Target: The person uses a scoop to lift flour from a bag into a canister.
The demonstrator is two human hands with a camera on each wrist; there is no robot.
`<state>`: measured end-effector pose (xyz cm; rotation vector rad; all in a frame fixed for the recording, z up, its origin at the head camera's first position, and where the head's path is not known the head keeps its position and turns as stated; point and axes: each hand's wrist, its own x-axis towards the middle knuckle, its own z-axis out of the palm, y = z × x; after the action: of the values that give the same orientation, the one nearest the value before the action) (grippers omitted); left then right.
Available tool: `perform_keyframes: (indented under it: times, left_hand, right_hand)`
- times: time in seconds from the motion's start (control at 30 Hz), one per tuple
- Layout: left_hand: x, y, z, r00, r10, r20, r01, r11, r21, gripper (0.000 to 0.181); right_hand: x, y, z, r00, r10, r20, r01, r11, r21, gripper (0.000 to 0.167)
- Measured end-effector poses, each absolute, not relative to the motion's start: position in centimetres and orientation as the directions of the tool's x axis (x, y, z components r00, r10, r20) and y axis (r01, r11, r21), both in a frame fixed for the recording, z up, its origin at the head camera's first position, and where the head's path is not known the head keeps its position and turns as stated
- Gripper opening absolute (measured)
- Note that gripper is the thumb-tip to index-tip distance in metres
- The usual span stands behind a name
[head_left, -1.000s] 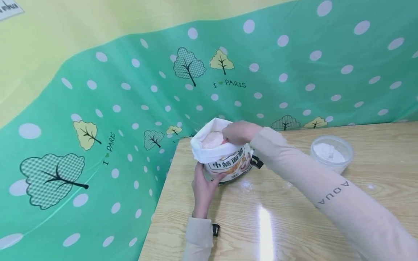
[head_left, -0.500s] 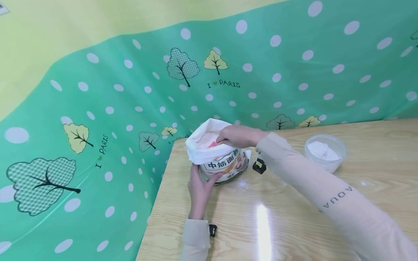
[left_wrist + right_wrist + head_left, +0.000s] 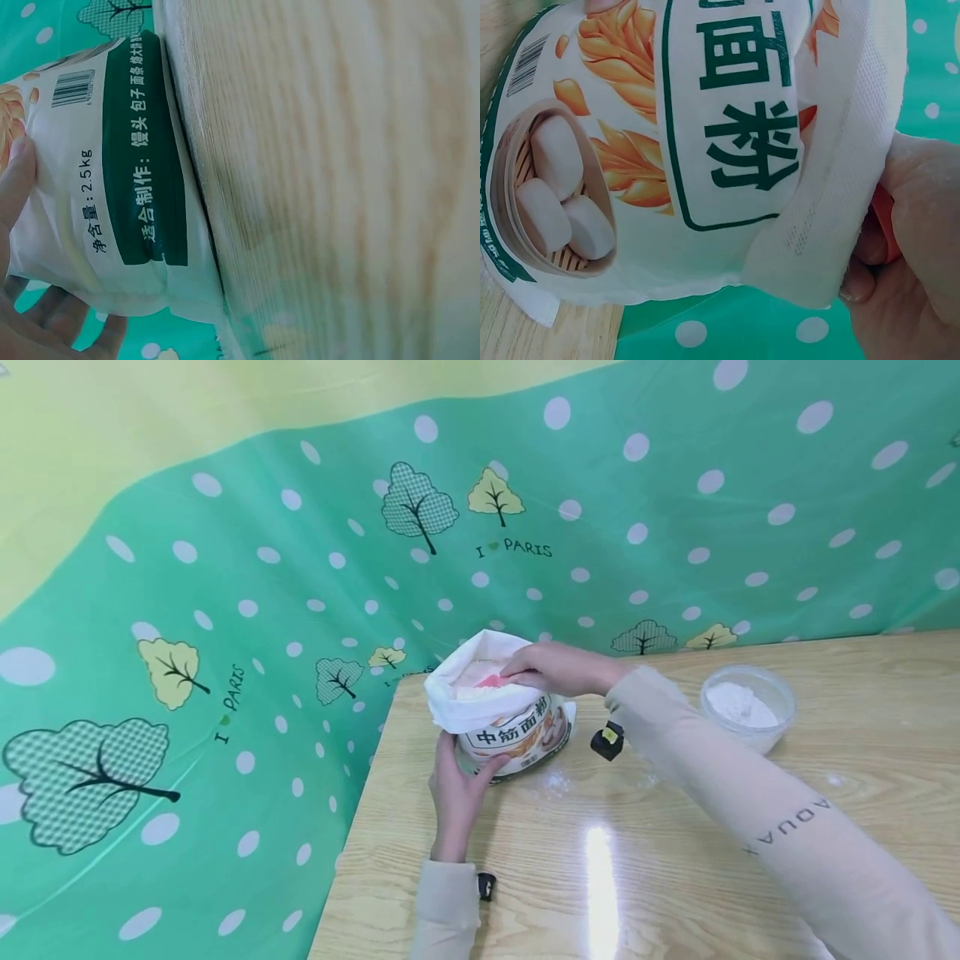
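Observation:
An open white flour bag with a rolled-down rim stands on the table, flour showing inside. The left hand grips its lower front, thumb on the printed face and fingers round the side; the left wrist view shows this hand against the bag. At the bag's mouth, the right hand holds a red tool, whose far end lies in the flour. In the right wrist view, curled fingers of the right hand wrap the red handle beside the bag's rim.
A clear round tub of white powder stands on the wooden table, right of the bag and behind the right forearm. Powder traces lie in front of the bag. A green dotted cloth hangs behind and to the left.
The right hand has turned and shifted slightly at the bag's mouth, and more of the red tool shows than a second ago. The left hand keeps its grip; the view has shifted a little.

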<state>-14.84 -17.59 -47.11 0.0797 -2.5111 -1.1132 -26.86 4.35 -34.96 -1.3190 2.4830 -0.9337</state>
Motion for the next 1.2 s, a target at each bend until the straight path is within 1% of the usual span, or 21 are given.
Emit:
perform_keyframes:
  times: [0.1, 0.23, 0.4, 0.63, 0.8, 1.2]
  left_hand:
    - [-14.8, -17.5, -47.0, -0.922, -0.202, 0.33, 0.107, 0.685, 0.72, 0.093]
    - [-14.8, -17.5, -47.0, -0.922, -0.205, 0.328, 0.106, 0.681, 0.724, 0.092]
    - [-14.8, -17.6, -46.9, -0.925, -0.198, 0.325, 0.113, 0.672, 0.732, 0.092]
    - [-14.8, -17.5, -46.9, -0.927, -0.203, 0.317, 0.108, 0.663, 0.741, 0.093]
    - [-14.9, -17.5, -47.1, -0.928, -0.203, 0.312, 0.108, 0.657, 0.746, 0.093]
    - [-14.8, -17.6, -47.1, -0.931, -0.209, 0.298, 0.093, 0.653, 0.751, 0.094]
  right_hand:
    - [-26.9, 4.8, -35.0, -0.61, -0.779, 0.147, -0.674, 0.412, -0.614, 0.029]
    - [-27.0, 5.2, -34.9, -0.617, -0.77, 0.166, -0.678, 0.412, -0.608, 0.031]
    - [-26.9, 5.5, -34.8, -0.618, -0.765, 0.182, -0.671, 0.392, -0.629, 0.033]
    - [-26.4, 6.1, -34.7, -0.666, -0.729, 0.158, -0.622, 0.426, -0.656, 0.037]
    - [-26.1, 6.6, -34.8, -0.695, -0.701, 0.162, -0.604, 0.446, -0.66, 0.034]
    - [-25.7, 7.1, -34.7, -0.725, -0.663, 0.189, -0.592, 0.457, -0.664, 0.032]
